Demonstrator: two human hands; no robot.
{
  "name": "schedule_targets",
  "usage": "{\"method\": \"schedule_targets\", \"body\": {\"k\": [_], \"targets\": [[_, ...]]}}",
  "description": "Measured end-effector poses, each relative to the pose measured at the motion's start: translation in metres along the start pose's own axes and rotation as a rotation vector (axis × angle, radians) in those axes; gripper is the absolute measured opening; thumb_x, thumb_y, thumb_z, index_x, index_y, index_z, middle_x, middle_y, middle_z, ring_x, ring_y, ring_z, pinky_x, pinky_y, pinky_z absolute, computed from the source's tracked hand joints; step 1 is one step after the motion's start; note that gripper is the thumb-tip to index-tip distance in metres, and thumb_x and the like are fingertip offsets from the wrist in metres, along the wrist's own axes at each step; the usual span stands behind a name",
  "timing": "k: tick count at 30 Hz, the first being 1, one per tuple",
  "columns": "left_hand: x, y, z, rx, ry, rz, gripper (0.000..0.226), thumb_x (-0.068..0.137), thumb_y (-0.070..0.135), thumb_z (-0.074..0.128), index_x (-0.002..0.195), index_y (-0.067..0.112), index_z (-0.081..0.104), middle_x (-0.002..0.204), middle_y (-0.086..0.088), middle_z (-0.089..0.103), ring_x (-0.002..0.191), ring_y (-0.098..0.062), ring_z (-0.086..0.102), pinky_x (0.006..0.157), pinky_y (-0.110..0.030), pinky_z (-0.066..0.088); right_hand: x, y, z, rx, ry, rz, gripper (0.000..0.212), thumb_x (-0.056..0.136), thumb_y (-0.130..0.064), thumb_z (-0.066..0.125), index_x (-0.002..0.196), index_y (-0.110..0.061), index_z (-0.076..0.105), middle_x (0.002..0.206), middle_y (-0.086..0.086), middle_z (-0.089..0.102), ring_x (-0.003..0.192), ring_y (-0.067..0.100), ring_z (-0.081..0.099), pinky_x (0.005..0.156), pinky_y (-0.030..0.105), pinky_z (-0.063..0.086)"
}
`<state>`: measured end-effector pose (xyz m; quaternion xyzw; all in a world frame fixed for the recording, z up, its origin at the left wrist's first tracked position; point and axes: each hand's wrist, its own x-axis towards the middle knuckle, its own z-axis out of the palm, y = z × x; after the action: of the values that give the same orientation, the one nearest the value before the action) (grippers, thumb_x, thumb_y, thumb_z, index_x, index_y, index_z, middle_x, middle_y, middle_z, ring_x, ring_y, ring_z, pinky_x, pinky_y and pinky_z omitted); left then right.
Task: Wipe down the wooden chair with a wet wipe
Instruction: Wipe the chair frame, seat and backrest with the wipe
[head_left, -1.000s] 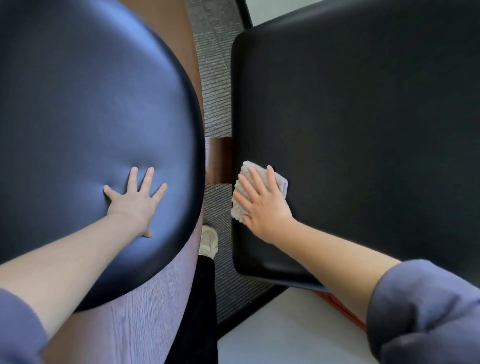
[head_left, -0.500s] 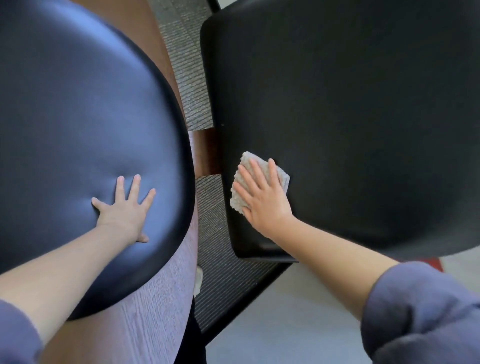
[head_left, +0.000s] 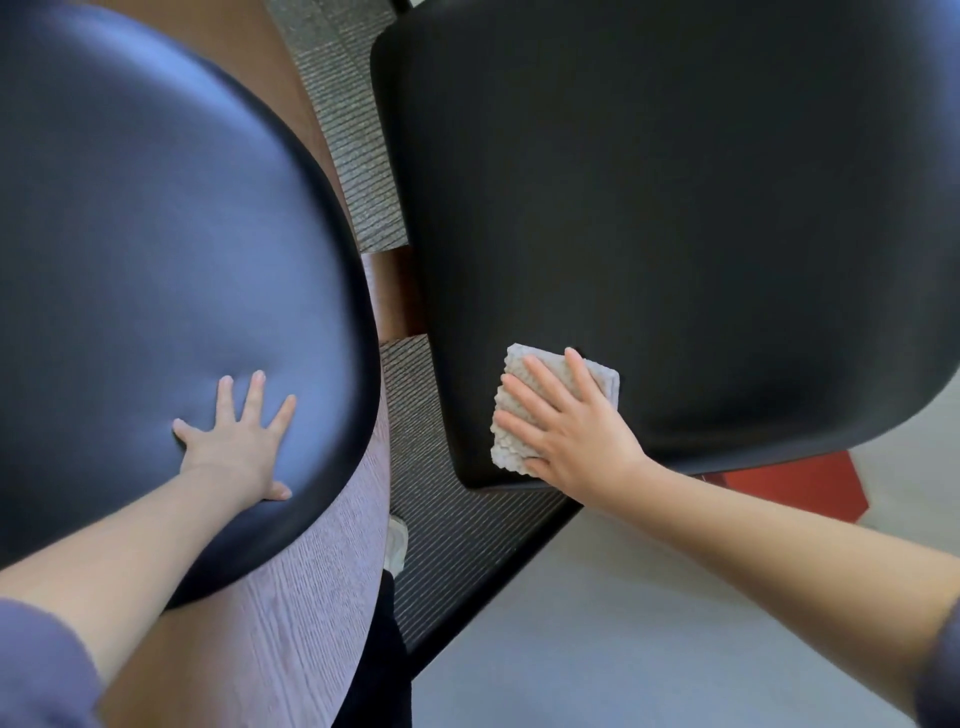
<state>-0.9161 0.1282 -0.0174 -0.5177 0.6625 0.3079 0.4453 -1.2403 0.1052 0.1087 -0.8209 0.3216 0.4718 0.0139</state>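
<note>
The folded wipe (head_left: 550, 405) lies flat on the black seat pad (head_left: 675, 234) that fills the right and upper part of the frame, close to the pad's lower-left corner. The right hand (head_left: 566, 421) rests on top of it with fingers spread and palm down, pressing it against the pad rather than pinching it. The left hand (head_left: 239, 441) is open too, flat on the rounded dark backrest (head_left: 156, 260) at the left of the frame, gripping nothing and apparently bracing there.

The wipe looks soft, thin and limp, with a pebbled texture; folded into a small thick rectangle, it should keep its shape only while a palm holds it down. Being damp, it will probably drag a little on the smooth pad, so even pressure across the whole hand seems better than fingertips alone, which could bunch or unfold it. To lift it, I would pinch the free edge showing beyond the fingers at the upper left.

The chair seems heavy and stiff enough to stay put under wiping. Its padded parts look smooth, slightly glossy and yielding, and the backrest dimples faintly under the left hand. The brown wood (head_left: 291, 623) showing below the backrest at the lower left looks hard and grained. Ribbed grey carpet (head_left: 467, 561) shows through the gap between the two padded parts.
</note>
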Motion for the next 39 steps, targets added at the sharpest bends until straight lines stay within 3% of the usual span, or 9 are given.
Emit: {"method": "schedule_targets", "body": {"k": [5,9,11,14,17,19,21,30,39], "targets": [[0.004,0.000,0.007,0.010,0.008,-0.016,0.118,0.076,0.071,0.061,0.151,0.031,-0.020,0.155,-0.010,-0.034,0.144,-0.041,-0.022,0.102,-0.064,0.033,0.014,-0.025,0.003,-0.032,-0.020,-0.135,0.059,0.103,-0.045,0.027,0.156,-0.028,0.007,0.163,0.011,-0.008,0.147,0.039,-0.016,0.107,0.063,-0.024],[0.008,0.002,0.010,0.048,0.021,-0.011,0.119,0.075,0.074,0.059,0.151,0.029,-0.021,0.155,-0.012,-0.032,0.144,-0.042,-0.020,0.103,-0.064,0.031,0.044,-0.056,0.007,-0.094,-0.121,-0.366,0.052,0.100,-0.026,0.046,0.150,-0.026,0.034,0.163,0.006,0.010,0.149,0.036,-0.007,0.116,0.059,-0.003],[0.009,0.002,0.010,0.086,0.034,-0.006,0.119,0.075,0.076,0.056,0.151,0.027,-0.021,0.156,-0.015,-0.031,0.145,-0.043,-0.018,0.105,-0.064,0.028,0.056,-0.066,0.021,-0.175,-0.183,-0.365,0.045,0.093,-0.040,0.055,0.138,-0.037,0.052,0.157,-0.002,0.033,0.149,0.030,0.016,0.118,0.054,0.010],[0.012,0.000,0.005,0.125,0.047,0.006,0.122,0.072,0.080,0.055,0.151,0.026,-0.021,0.155,-0.017,-0.031,0.145,-0.041,-0.019,0.107,-0.064,0.025,0.080,-0.080,0.027,-0.019,-0.150,-0.275,0.039,0.063,-0.064,0.074,0.097,-0.045,0.076,0.115,-0.014,0.070,0.118,0.013,0.060,0.105,0.039,0.041],[0.015,-0.004,-0.001,0.166,0.054,0.030,0.122,0.072,0.081,0.053,0.151,0.024,-0.020,0.156,-0.018,-0.030,0.146,-0.037,-0.020,0.109,-0.065,0.020,0.098,-0.081,0.018,-0.156,-0.315,-0.393,0.047,0.081,-0.068,0.058,0.120,-0.041,0.065,0.134,-0.012,0.056,0.140,0.026,0.035,0.117,0.052,0.016],[0.018,-0.007,-0.002,0.179,0.055,0.046,0.119,0.074,0.081,0.050,0.152,0.024,-0.019,0.156,-0.016,-0.031,0.146,-0.037,-0.021,0.110,-0.066,0.016,0.105,-0.081,0.013,-0.147,-0.231,-0.399,0.055,0.090,-0.064,0.044,0.133,-0.033,0.057,0.145,-0.005,0.044,0.146,0.035,0.015,0.117,0.061,-0.005],[0.023,-0.010,-0.002,0.194,0.061,0.062,0.117,0.075,0.083,0.047,0.152,0.025,-0.020,0.156,-0.016,-0.031,0.146,-0.037,-0.021,0.111,-0.066,0.014,0.114,-0.075,0.008,-0.134,-0.185,-0.334,0.058,0.094,-0.063,0.035,0.136,-0.028,0.055,0.147,-0.003,0.042,0.146,0.034,0.012,0.116,0.060,-0.011],[0.038,-0.016,-0.010,0.216,0.097,0.129,0.116,0.073,0.086,0.043,0.150,0.029,-0.022,0.154,-0.015,-0.035,0.144,-0.038,-0.025,0.110,-0.067,0.010,0.207,0.010,-0.028,-0.138,-0.023,-0.091,0.060,0.099,-0.055,0.024,0.149,-0.025,0.035,0.160,0.003,0.022,0.150,0.033,-0.008,0.114,0.060,-0.016],[0.077,-0.025,-0.062,0.136,0.143,0.026,0.114,0.075,0.079,0.051,0.148,0.035,-0.023,0.154,-0.004,-0.039,0.143,-0.034,-0.029,0.104,-0.070,0.020,0.268,0.079,-0.071,-0.302,0.187,0.009,0.065,0.098,-0.057,0.017,0.153,-0.023,0.024,0.164,0.007,0.009,0.150,0.034,-0.009,0.112,0.061,-0.016]]}}
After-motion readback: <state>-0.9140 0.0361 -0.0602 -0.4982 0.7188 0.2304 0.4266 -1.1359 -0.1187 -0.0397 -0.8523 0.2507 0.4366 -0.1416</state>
